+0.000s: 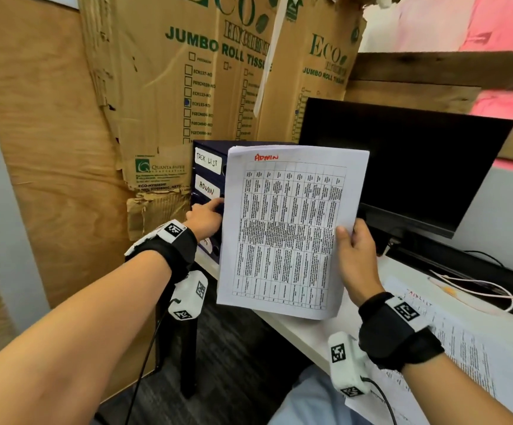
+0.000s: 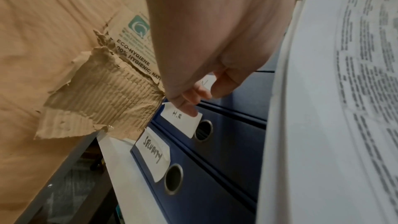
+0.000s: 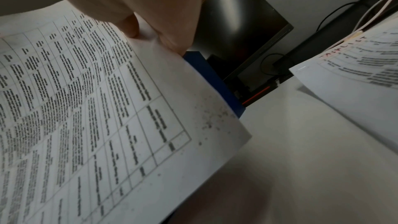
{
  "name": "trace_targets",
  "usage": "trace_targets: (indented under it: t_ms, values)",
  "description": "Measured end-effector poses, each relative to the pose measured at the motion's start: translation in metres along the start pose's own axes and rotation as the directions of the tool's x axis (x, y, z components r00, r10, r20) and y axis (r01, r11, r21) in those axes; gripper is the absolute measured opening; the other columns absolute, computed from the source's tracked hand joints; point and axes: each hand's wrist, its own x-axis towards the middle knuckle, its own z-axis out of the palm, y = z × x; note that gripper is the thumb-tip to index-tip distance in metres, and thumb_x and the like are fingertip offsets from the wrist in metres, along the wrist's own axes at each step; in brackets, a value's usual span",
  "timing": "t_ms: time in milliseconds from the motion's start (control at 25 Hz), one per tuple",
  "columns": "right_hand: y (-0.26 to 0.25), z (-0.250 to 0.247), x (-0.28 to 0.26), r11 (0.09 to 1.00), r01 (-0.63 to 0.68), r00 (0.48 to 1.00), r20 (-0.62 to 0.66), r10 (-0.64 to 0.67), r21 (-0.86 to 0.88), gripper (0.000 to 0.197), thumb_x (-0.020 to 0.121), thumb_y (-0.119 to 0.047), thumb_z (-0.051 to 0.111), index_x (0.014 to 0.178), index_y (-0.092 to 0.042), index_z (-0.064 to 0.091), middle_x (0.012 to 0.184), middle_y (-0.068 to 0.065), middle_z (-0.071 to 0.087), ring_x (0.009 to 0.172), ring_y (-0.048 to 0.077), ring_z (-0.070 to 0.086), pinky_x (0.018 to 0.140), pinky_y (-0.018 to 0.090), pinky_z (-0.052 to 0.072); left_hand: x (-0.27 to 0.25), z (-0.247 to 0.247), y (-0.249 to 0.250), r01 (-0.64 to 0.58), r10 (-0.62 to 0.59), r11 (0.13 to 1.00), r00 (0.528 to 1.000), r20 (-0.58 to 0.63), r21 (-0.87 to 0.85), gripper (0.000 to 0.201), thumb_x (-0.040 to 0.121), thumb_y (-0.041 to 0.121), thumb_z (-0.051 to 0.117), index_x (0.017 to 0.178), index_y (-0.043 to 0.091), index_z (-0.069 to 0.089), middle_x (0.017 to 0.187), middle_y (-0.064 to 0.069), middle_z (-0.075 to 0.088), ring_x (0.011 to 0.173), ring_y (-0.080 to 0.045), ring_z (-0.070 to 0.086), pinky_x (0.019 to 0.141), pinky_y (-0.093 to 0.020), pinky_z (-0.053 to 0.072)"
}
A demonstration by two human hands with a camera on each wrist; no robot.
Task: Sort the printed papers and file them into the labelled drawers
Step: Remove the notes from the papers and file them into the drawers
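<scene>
Filing the ADMIN sheet: drawer about to be opened.
My right hand (image 1: pixel 356 256) pinches the ADMIN sheet (image 1: pixel 289 231) upright before the drawer unit (image 2: pixel 226 142); my left hand (image 1: pixel 204 216) curls at the ADMIN drawer (image 1: pixel 209 190), grip unclear. Next: pull it out, slide the sheet in.

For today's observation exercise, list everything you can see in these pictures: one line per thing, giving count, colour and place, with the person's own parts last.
Drawer unit: one, dark blue, on the desk's left end against the cardboard.
Drawer labels: four visible, white, handwritten TASK LIST, ADMIN, H.R, SECURITY.
ADMIN paper: one sheaf, white with a printed table and red heading, held up before the drawers.
Papers on desk: white, printed, lying at the right; count unclear.
Monitor: one, black, off, behind the paper.
Cables: several, white and black, under the monitor.
Desk: one, white.
Cardboard boxes: flattened, brown with green print, torn, behind the drawers.
Left hand: fingers at the drawer front under the ADMIN label.
Right hand: pinches the ADMIN paper's right edge.
</scene>
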Motion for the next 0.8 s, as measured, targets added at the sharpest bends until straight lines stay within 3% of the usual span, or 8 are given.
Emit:
trace_targets:
  t_ms: [80, 160, 240, 360, 440, 560, 680, 800]
  values:
    - [-0.006, 0.006, 0.0, 1.0, 0.003, 1.0, 0.013, -0.003, 0.019, 0.018, 0.103, -0.018, 0.041, 0.095, -0.03, 0.052, 0.107, -0.004, 0.065, 0.102, 0.015, 0.062, 0.093, 0.036, 0.05, 0.027, -0.007, -0.026, -0.038, 0.04, 0.997, 0.999, 0.031, -0.062, 0.04, 0.08, 0.028, 0.04, 0.098, 0.06, 0.056, 0.128, -0.007, 0.057, 0.114, -0.03, 0.054, 0.097, -0.042, 0.047]
    - [-0.015, 0.01, 0.004, 0.999, 0.011, 1.0, 0.015, -0.012, 0.031, 0.017, 0.102, -0.018, 0.041, 0.095, -0.029, 0.052, 0.106, -0.003, 0.064, 0.101, 0.015, 0.062, 0.092, 0.035, 0.051, -0.002, -0.029, -0.015, -0.048, 0.056, 0.977, 0.998, 0.034, -0.206, 0.034, 0.088, 0.006, 0.034, 0.092, 0.03, 0.058, 0.1, -0.012, 0.057, 0.076, -0.019, 0.053, 0.065, -0.024, 0.045]
    - [-0.029, 0.016, 0.01, 0.997, 0.028, 0.999, 0.013, -0.029, 0.066, 0.013, 0.102, -0.017, 0.042, 0.1, -0.025, 0.052, 0.104, -0.006, 0.064, 0.097, 0.01, 0.062, 0.089, 0.031, 0.051, -0.037, -0.053, -0.008, -0.053, 0.064, 0.977, 0.997, 0.043, -0.206, 0.032, 0.096, -0.006, 0.027, 0.088, 0.013, 0.051, 0.082, -0.014, 0.048, 0.061, -0.015, 0.042, 0.049, -0.016, 0.038]
    - [-0.065, 0.037, 0.023, 0.986, 0.06, 0.998, -0.009, -0.059, 0.154, 0.011, 0.102, -0.014, 0.042, 0.106, -0.021, 0.05, 0.103, -0.011, 0.062, 0.093, 0.001, 0.06, 0.082, 0.022, 0.048, -0.063, -0.092, -0.03, -0.035, 0.048, 0.98, 0.997, 0.064, -0.194, 0.034, 0.098, -0.005, 0.03, 0.09, 0.012, 0.059, 0.084, -0.006, 0.057, 0.078, -0.014, 0.056, 0.067, -0.019, 0.046]
    - [-0.091, 0.061, 0.032, 0.973, 0.066, 0.998, -0.017, -0.063, 0.22, 0.013, 0.101, -0.013, 0.045, 0.109, -0.023, 0.047, 0.112, -0.001, 0.062, 0.1, 0.011, 0.062, 0.089, 0.033, 0.051, -0.083, -0.117, -0.042, -0.038, 0.052, 0.984, 0.996, 0.077, -0.176, 0.034, 0.099, -0.002, 0.035, 0.099, 0.016, 0.065, 0.096, -0.002, 0.065, 0.091, -0.015, 0.057, 0.083, -0.028, 0.045]
    - [-0.123, 0.103, 0.032, 0.957, 0.055, 0.998, 0.011, -0.06, 0.285, 0.034, 0.095, -0.009, 0.048, 0.117, -0.031, 0.036, 0.119, 0.004, 0.058, 0.107, 0.021, 0.059, 0.097, 0.043, 0.048, -0.115, -0.146, -0.053, -0.067, 0.075, 0.978, 0.997, 0.032, -0.195, 0.024, 0.097, 0.007, 0.051, 0.116, 0.02, 0.06, 0.101, 0.01, 0.068, 0.082, 0.0, 0.058, 0.082, -0.024, 0.048]
    - [-0.143, 0.14, 0.015, 0.963, -0.061, 0.991, 0.13, 0.027, 0.261, 0.033, 0.089, 0.005, 0.039, 0.108, -0.022, 0.038, 0.089, 0.001, 0.052, 0.078, 0.021, 0.054, 0.071, 0.035, 0.047, -0.144, -0.173, -0.058, -0.003, 0.055, 0.893, 0.993, 0.103, -0.45, 0.05, 0.067, 0.046, 0.082, 0.108, 0.021, 0.068, 0.112, -0.008, 0.068, 0.09, -0.016, 0.064, 0.083, -0.031, 0.055]
    - [-0.141, 0.161, 0.007, 0.943, -0.302, 0.907, 0.347, 0.237, 0.144, 0.018, 0.091, -0.003, 0.045, 0.082, -0.017, 0.051, 0.091, 0.008, 0.054, 0.085, 0.025, 0.054, 0.078, 0.041, 0.053, -0.169, -0.196, -0.055, 0.101, 0.038, 0.714, 0.983, 0.182, -0.693, 0.085, 0.058, 0.08, 0.061, 0.109, 0.013, 0.074, 0.111, -0.018, 0.069, 0.094, -0.024, 0.069, 0.077, -0.032, 0.059]
